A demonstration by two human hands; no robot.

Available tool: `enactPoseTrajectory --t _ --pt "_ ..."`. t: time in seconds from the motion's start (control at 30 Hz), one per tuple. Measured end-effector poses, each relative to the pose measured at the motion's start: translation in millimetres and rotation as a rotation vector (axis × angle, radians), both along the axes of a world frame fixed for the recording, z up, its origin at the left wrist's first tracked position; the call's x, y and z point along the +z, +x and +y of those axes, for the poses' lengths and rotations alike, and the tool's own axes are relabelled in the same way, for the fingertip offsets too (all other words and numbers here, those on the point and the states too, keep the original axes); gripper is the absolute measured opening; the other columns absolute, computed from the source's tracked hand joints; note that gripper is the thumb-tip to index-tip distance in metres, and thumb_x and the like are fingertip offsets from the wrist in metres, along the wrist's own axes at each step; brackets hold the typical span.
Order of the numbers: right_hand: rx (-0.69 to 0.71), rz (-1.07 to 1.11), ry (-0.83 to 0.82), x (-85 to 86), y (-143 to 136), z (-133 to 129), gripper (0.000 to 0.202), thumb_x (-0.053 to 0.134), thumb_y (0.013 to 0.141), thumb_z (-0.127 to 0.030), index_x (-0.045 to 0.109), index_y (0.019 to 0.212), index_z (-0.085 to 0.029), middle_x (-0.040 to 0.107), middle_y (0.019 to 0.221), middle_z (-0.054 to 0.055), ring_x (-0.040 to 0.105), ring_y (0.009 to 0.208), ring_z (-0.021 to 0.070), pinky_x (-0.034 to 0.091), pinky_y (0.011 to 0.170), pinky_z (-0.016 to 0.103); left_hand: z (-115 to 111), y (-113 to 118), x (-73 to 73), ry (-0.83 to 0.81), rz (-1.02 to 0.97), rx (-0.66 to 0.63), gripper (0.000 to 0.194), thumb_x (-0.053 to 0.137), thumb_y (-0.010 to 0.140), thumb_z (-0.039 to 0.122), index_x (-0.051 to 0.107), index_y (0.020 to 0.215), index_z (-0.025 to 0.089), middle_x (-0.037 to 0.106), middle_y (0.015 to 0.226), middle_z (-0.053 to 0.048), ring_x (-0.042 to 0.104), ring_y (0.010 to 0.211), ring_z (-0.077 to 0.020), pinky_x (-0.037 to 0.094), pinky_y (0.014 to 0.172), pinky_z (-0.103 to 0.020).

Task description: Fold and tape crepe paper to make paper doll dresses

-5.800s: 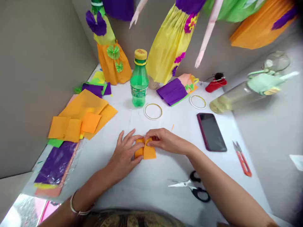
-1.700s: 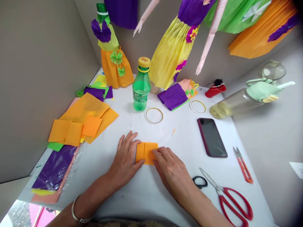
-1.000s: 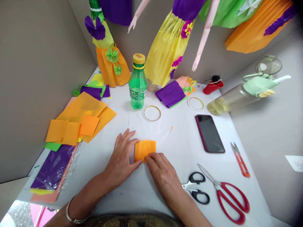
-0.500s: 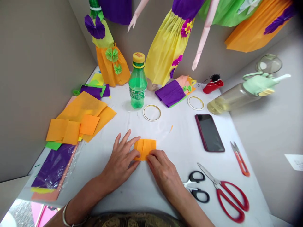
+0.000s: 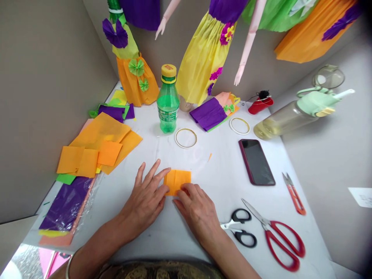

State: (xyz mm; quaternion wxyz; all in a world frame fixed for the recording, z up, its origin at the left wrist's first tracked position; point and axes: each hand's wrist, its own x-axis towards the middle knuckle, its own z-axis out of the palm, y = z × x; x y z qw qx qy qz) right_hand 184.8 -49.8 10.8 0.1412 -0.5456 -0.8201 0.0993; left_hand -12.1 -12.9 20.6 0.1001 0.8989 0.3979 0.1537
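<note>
Evidently, judging by the line running down its face, at the point of pressing a fold or overlap into the small orange sheet (image 5: pixel 182 177); lying flat on the white table (image 5: pixel 157 149), between both hands and touched by each; paper or thin cloth, impossible to be sure which. With the left hand (image 5: pixel 147 195), anchor the left side; seen there partly spread, with three fingers fanned out and with index and thumb close together at the lower left corner; pinching or merely pressing, not clear. With the right hand (image 5: pixel 197 205), work the lower right edge; seen there loosely curled, with fingertips down on the sheet and with the thumb low beside the edge; any real grip hidden from this angle. For a clean result, square the top edges before bearing down; press from the middle of the line outward, evenly, rather than dragging sideways; spread the left fingertips over more of the sheet in case of sliding; look closely at the layers, being orange on orange and probably easy to misalign. Mind the black-handled scissors (image 5: pixel 232 224), just beside the right hand's wrist, and the red-handled scissors (image 5: pixel 267 226) beyond; turn gently there; ignore the orange sliver (image 5: pixel 210 157) farther up the table, apart from the work.
</note>
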Motion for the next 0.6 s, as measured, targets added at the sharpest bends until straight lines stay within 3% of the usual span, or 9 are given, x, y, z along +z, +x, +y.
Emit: enactPoseTrajectory --t 0.33,0.6 --pt "-0.022 0.051 0.010 -5.6 1 0 0.013 0.055 0.095 -0.012 0.061 0.088 -0.021 0.062 0.094 0.006 0.055 0.083 0.0204 0.047 0.071 0.033 1 3 -5.0 -0.015 -0.014 0.033 0.016 0.047 0.089 0.007 0.059 0.086 0.017 0.053 0.142 -0.013 0.020 0.149 -0.0362 0.015 0.115 -0.070" --pt "-0.092 0.310 -0.033 -1.6 2 2 0.014 0.052 0.095 -0.013 0.060 0.088 -0.020 0.063 0.092 0.006 0.059 0.086 0.0190 0.050 0.076 0.031 0 2 -10.4 -0.038 -0.110 0.039 0.017 0.050 0.090 0.007 0.061 0.088 0.019 0.055 0.140 -0.010 0.022 0.149 -0.0333 0.017 0.116 -0.068"
